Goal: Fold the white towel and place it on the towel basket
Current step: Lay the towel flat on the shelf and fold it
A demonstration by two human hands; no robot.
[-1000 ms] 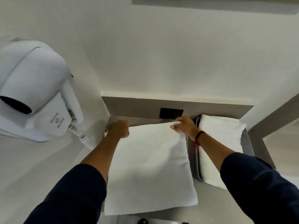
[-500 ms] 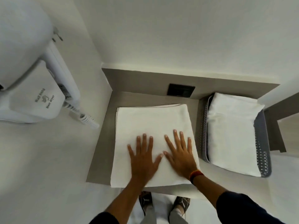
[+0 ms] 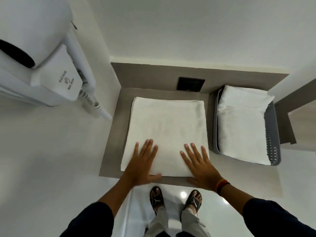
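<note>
The white towel (image 3: 167,134) lies flat on the grey shelf (image 3: 112,142), its slightly longer side running away from me toward the wall. It is a smooth folded rectangle with layered edges visible at the far side. My left hand (image 3: 142,165) and right hand (image 3: 201,165) press on its near edge, palms down, fingers spread, gripping nothing. Half a second ago they were close together; now they are apart. The towel basket (image 3: 271,134) stands just beside, on the right.
</note>
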